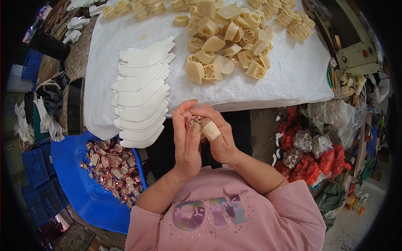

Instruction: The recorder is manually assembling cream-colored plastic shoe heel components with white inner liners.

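Observation:
In front of my chest, just off the table's near edge, both hands are closed around a small shoe heel (195,120) with a pinkish covering and a hollow end. My left hand (187,144) grips it from the left, thumb across its end. My right hand (220,136) wraps it from the right, a strip of pale tape around the thumb. Fingers hide most of the heel. Beyond my hands, bare beige plastic heels (213,44) lie in a heap. Overlapping white curved cover pieces (140,96) run in a row along the table's left side.
A white woven sheet (251,94) covers the table. At lower left, a blue tub (83,196) holds many pink metallic covered heels (113,169). Red plastic bags (307,167) crowd the floor at right. A machine box (356,58) stands at far right, a dark phone-like slab (76,104) at left.

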